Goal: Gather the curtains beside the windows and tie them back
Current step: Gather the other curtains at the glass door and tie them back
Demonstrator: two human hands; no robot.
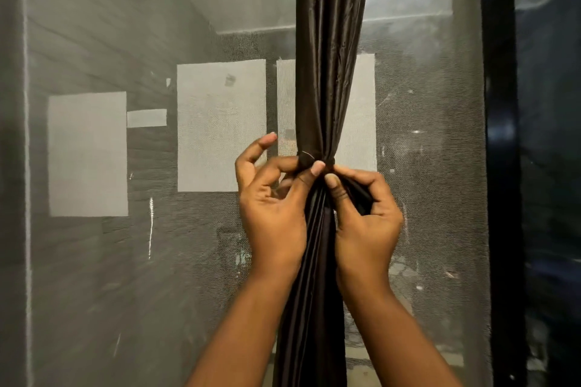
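Item: grey mesh window screen [132, 261], backdrop. Left hand [273, 214], thumb and curled fingers pinching the tie band [314, 162]. Dark brown satin curtain [327, 72], bunched at centre. Right hand [364, 214], fingers clamped on band's tail. Step: tying; next, likely cinch tight.

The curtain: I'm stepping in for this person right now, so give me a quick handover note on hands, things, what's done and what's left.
Left hand: thumb and fingers pinch the tie band at the cinch.
Right hand: grips a fold of dark fabric just below the band.
Curtain: already gathered into one bundle before the mesh window screen, cinched at mid-height.
Done: gathering, band wrapped round.
Left: probably finish securing the tie, then release. No other curtain is in view.
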